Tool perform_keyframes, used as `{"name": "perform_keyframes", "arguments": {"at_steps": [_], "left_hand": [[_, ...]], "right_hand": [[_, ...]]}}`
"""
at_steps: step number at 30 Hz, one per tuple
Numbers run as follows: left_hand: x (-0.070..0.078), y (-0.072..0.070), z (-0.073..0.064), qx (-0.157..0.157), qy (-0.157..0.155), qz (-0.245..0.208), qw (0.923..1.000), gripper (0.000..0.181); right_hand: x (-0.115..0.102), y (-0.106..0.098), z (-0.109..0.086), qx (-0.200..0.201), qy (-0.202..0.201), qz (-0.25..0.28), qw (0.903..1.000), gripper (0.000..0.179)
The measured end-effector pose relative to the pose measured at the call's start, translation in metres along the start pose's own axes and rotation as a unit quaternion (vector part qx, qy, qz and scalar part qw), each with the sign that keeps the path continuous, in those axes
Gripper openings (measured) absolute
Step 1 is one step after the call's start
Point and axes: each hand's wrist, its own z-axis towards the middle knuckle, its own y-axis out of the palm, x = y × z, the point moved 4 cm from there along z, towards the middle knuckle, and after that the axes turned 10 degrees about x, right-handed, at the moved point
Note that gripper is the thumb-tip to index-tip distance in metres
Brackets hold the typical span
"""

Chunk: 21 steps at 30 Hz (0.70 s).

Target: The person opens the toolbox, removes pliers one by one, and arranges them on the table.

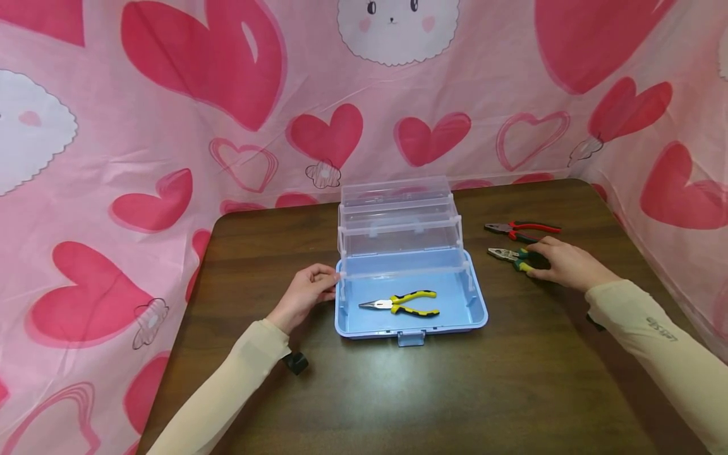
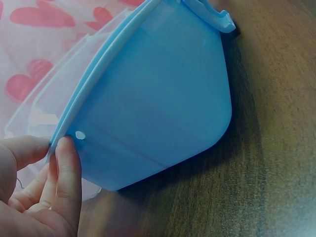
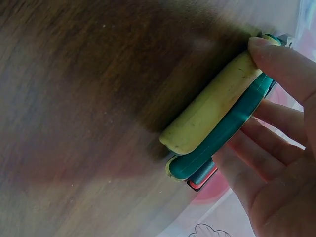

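Observation:
A blue toolbox (image 1: 412, 332) stands with its lid and clear tiered trays (image 1: 400, 237) raised at the back. Yellow-and-black needle-nose pliers (image 1: 423, 312) lie on its floor. My left hand (image 1: 304, 292) pinches the box's left rim between thumb and fingers; the left wrist view shows the blue side wall (image 2: 163, 94) beyond the fingertips. To the right of the box, my right hand (image 1: 565, 264) grips green-and-yellow combination pliers (image 1: 506, 254) by the handles. In the right wrist view the thumb (image 3: 276, 57) presses the yellow handle and the fingers lie along the green one.
Red-and-black pliers (image 1: 534, 226) lie just behind the green-and-yellow pair on the brown wooden table (image 1: 398, 404). A pink cloth (image 1: 375, 95) with hearts hangs around the table's back and sides. A blue latch (image 1: 411, 338) juts from the box's front.

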Motion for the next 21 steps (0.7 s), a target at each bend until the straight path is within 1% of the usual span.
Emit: {"name": "perform_keyframes", "arguments": {"at_steps": [12, 21], "left_hand": [[0.000, -0.001, 0.000, -0.003, 0.002, -0.003, 1.0000, 0.034], [-0.001, -0.001, 0.000, -0.006, 0.004, -0.005, 1.0000, 0.034]], "right_hand": [[-0.004, -0.001, -0.003, 0.001, 0.003, 0.005, 1.0000, 0.061], [-0.012, -0.006, -0.002, 0.042, -0.011, 0.019, 0.9989, 0.056]]}}
